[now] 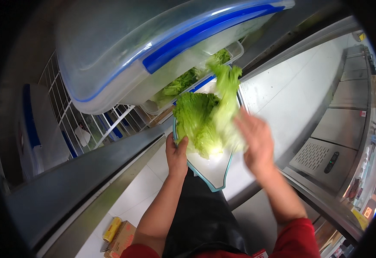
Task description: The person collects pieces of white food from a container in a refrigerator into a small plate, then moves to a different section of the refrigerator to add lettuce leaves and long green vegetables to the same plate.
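A white tray with a teal rim [211,171] is held in front of me, its narrow end towards my body. My left hand [177,158] grips its left edge, thumb on top. On the tray lie green lettuce leaves [196,119], frilly at the far end and pale at the base. A blurred lettuce leaf [225,100] stands up along the right side. Against its pale lower part is my right hand [259,145], also blurred; whether the fingers close on it is unclear. Beyond the tray, a clear plastic bin [188,88] holds more lettuce.
A large translucent storage box with a blue latch [207,38] overhangs the bin. White wire shelving [67,103] and another blue-latched box [43,135] are at left. A steel counter [334,129] with a dark handheld device [332,162] runs along the right. A cardboard box [120,240] sits low left.
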Demonstrator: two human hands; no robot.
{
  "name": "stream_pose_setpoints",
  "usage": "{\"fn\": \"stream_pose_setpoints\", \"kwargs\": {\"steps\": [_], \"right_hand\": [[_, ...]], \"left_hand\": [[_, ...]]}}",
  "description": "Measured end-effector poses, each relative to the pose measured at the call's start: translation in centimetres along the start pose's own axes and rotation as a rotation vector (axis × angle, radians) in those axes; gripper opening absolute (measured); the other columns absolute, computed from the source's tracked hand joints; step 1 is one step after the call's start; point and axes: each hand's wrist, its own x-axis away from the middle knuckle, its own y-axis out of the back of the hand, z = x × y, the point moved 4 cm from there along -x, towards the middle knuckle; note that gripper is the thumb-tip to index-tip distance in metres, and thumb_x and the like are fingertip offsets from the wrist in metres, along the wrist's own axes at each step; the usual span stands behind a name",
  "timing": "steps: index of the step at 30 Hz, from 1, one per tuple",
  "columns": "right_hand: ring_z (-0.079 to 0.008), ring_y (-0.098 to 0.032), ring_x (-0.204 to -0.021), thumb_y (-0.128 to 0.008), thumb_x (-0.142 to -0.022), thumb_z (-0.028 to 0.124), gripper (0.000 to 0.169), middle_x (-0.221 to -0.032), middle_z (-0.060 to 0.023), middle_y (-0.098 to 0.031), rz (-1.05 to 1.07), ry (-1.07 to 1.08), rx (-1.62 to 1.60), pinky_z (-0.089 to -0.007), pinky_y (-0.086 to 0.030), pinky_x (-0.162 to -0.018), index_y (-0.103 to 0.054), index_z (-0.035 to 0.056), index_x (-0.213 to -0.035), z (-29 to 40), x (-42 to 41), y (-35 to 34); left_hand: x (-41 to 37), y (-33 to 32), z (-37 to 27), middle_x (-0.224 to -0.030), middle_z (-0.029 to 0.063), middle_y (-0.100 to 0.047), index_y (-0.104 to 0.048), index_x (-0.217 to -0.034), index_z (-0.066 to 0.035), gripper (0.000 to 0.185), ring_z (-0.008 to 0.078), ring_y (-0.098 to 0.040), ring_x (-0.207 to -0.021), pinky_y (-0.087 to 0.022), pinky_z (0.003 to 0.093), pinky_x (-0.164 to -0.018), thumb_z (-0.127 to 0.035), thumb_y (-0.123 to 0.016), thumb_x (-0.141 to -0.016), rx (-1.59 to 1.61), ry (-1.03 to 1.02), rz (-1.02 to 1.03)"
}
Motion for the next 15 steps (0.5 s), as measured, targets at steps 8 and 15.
{"fn": "stream_pose_setpoints", "kwargs": {"steps": [8, 15], "right_hand": [[-0.032, -0.043, -0.113, -0.073, -0.061, 0.031, 0.056, -0.129, -0.0158, -0.043, 0.521, -0.177, -0.066, -0.0442, -0.034, -0.095, -0.059, 0.0091, -0.111, 7.0, 8.1, 1.4], [-0.0311, -0.044, -0.11, -0.064, -0.072, 0.024, 0.038, -0.124, -0.0156, -0.046, 0.416, -0.209, -0.109, -0.0421, -0.035, -0.093, -0.06, 0.0089, -0.107, 6.1, 7.1, 4.1]], "left_hand": [[1.3, -3.2, -1.1, -0.104, 0.0042, -0.055, -0.044, -0.119, -0.004, 0.032, 0.0115, -0.052, -0.091, -0.043, 0.0252, -0.08, -0.006, -0.049, -0.088, 0.01, -0.046, 0.022], [4.1, -5.7, -2.2, -0.103, 0.0042, -0.056, -0.046, -0.115, -0.004, 0.027, 0.0117, -0.053, -0.089, -0.044, 0.0258, -0.078, -0.005, -0.049, -0.088, 0.082, -0.013, 0.021]]}}
